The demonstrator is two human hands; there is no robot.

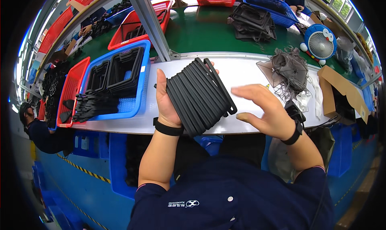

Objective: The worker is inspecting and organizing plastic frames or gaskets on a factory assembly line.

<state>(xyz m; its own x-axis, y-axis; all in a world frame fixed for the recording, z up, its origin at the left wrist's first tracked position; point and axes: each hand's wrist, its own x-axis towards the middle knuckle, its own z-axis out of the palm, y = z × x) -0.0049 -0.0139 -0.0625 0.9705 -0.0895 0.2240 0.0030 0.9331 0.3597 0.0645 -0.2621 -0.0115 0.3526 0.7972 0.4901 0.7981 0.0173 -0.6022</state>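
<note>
A thick stack of thin black frames (199, 97) with rounded corners rests tilted in my left hand (168, 103), above the white worktop. The thumb lies along the stack's left side, and a few fingertips show past its far edge. One frame at the right end leans slightly apart from the others. My right hand (268, 114) is just right of the stack, with thumb and fingers spread and nothing between them. Left of my hands, a blue basket (144, 75) holds similar black frames and a row of black pieces.
A tangle of dark mesh fabric (290, 69) lies at right on the white table (241, 69), with an open cardboard box (327, 89) beyond it. A blue fan (320, 42) and more dark frames (252, 22) stand on the green bench (193, 33) behind a metal post (148, 23).
</note>
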